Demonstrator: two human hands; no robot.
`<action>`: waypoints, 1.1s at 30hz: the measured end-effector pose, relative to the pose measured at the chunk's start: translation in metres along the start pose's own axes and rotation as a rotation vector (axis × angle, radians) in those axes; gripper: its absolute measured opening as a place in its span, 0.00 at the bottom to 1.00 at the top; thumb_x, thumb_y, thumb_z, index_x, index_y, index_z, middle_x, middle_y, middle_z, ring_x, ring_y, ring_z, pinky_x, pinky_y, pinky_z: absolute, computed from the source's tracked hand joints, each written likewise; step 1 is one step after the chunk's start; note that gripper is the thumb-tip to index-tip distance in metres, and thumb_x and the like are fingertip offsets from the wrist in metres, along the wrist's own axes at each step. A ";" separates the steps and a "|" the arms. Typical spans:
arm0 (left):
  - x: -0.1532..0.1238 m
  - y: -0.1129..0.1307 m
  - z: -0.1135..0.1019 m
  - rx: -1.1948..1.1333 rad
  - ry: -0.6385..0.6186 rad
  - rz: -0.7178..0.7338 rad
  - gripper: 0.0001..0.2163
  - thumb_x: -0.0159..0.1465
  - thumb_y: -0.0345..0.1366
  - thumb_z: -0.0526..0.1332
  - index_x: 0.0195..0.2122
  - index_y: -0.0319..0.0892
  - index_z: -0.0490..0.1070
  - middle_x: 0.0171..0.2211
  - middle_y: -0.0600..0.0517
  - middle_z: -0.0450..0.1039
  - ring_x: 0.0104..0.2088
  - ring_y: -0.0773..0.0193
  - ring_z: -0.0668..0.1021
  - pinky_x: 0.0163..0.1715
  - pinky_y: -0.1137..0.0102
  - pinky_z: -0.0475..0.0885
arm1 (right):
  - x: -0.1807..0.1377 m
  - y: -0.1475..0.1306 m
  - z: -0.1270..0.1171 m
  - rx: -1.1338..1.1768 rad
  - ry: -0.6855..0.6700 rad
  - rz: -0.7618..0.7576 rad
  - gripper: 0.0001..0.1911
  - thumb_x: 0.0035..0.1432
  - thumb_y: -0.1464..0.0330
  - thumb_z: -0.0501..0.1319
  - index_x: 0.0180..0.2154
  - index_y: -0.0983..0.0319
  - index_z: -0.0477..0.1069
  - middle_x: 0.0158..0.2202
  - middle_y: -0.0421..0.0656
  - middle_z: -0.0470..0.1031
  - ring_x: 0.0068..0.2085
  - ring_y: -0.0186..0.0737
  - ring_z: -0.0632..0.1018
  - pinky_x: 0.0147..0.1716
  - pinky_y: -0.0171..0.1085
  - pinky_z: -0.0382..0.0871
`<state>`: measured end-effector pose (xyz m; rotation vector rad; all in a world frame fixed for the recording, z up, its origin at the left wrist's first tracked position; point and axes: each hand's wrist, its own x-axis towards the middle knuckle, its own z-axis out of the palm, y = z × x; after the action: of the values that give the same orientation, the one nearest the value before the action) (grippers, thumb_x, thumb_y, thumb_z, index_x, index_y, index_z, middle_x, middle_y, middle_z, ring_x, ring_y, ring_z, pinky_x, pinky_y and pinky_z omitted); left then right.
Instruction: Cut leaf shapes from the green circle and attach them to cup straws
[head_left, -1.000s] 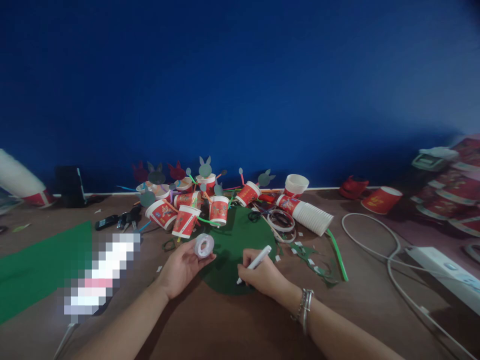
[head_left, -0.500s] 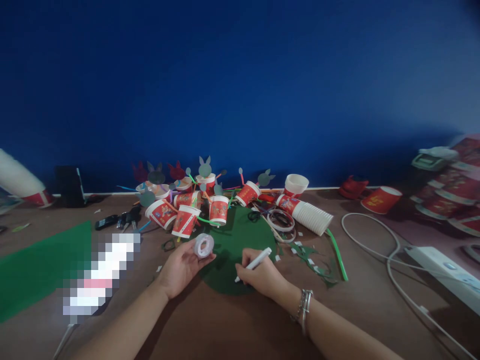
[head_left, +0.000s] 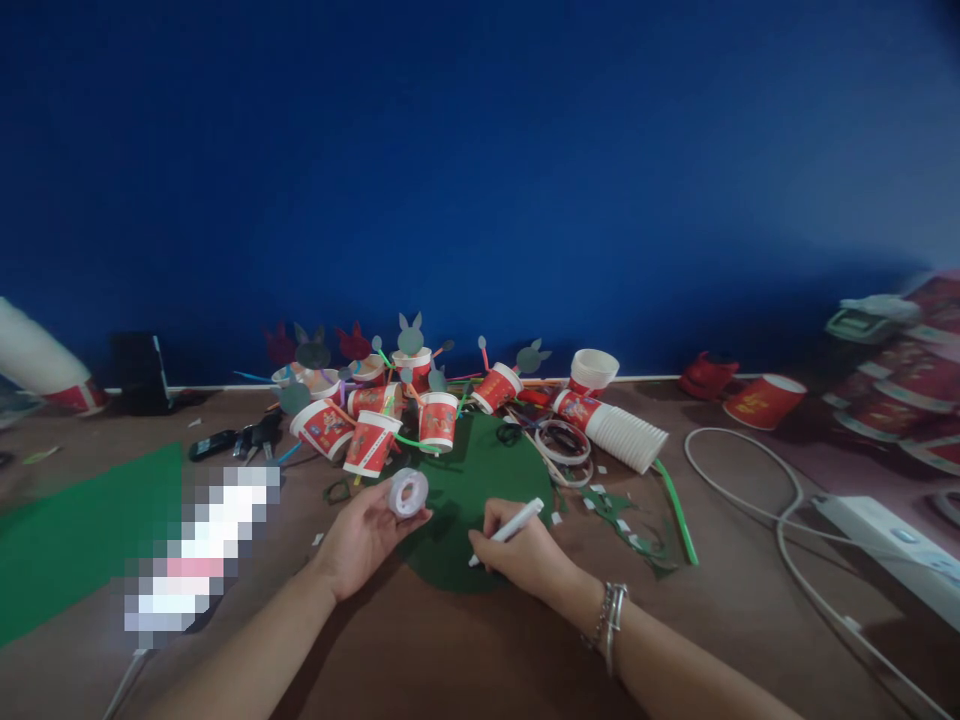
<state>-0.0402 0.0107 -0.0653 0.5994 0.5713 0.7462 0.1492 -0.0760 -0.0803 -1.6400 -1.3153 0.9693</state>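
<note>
My left hand (head_left: pixel 367 540) grips a roll of clear tape (head_left: pixel 409 493), held up by its side over the left edge of a rounded dark green sheet (head_left: pixel 442 565). A white marker pen (head_left: pixel 517 520) is pinched in my right hand (head_left: pixel 517 550), its tip pointing down and left at the green sheet. Whether the tip touches the sheet I cannot tell. Just beyond my hands stand and lean several red paper cups (head_left: pixel 373 443) with bunny-shaped paper heads (head_left: pixel 410 337) and pipe-cleaner arms.
A nested stack of paper cups (head_left: pixel 622 435) lies at right of centre, near green paper scraps (head_left: pixel 622 520). A power strip (head_left: pixel 892 550) with a white cable (head_left: pixel 784 520) is at the far right. Keys (head_left: pixel 255 437) and a green sheet (head_left: pixel 97 540) lie left.
Almost nothing differs. The marker and my right hand are in nearly the same place, and the roll of tape stays where it was.
</note>
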 end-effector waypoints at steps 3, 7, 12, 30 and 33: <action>0.000 -0.001 -0.001 0.004 0.001 0.003 0.10 0.61 0.33 0.56 0.36 0.33 0.75 0.35 0.44 0.77 0.35 0.58 0.77 0.47 0.59 0.70 | 0.002 -0.003 -0.003 0.078 -0.017 0.060 0.11 0.45 0.70 0.58 0.17 0.60 0.56 0.11 0.32 0.62 0.14 0.28 0.63 0.13 0.26 0.52; 0.001 -0.002 -0.002 0.009 -0.002 0.013 0.11 0.61 0.33 0.56 0.35 0.33 0.75 0.34 0.45 0.77 0.35 0.58 0.77 0.47 0.59 0.70 | 0.004 -0.008 -0.008 0.134 0.053 0.087 0.12 0.48 0.68 0.57 0.18 0.59 0.55 0.10 0.31 0.59 0.13 0.27 0.60 0.13 0.26 0.50; 0.000 0.000 -0.001 -0.008 -0.025 0.012 0.11 0.61 0.33 0.55 0.35 0.33 0.75 0.34 0.45 0.77 0.35 0.58 0.77 0.46 0.59 0.70 | 0.003 -0.004 -0.006 0.063 0.013 -0.029 0.11 0.44 0.72 0.60 0.19 0.60 0.57 0.14 0.32 0.61 0.18 0.28 0.62 0.16 0.26 0.52; 0.000 -0.002 -0.003 -0.016 -0.027 0.005 0.11 0.62 0.33 0.54 0.36 0.33 0.75 0.34 0.45 0.77 0.35 0.58 0.77 0.47 0.59 0.69 | -0.001 -0.001 -0.001 -0.066 0.013 -0.044 0.13 0.47 0.69 0.59 0.18 0.60 0.56 0.14 0.34 0.62 0.18 0.30 0.64 0.16 0.28 0.53; 0.001 -0.002 -0.003 -0.008 -0.023 0.008 0.11 0.62 0.33 0.54 0.36 0.32 0.75 0.35 0.44 0.77 0.35 0.57 0.77 0.47 0.58 0.69 | -0.003 -0.004 -0.001 -0.063 -0.004 -0.029 0.12 0.47 0.69 0.59 0.19 0.60 0.56 0.15 0.34 0.64 0.18 0.30 0.64 0.17 0.28 0.54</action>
<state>-0.0409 0.0109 -0.0682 0.6022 0.5451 0.7477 0.1487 -0.0783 -0.0761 -1.6623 -1.3815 0.9221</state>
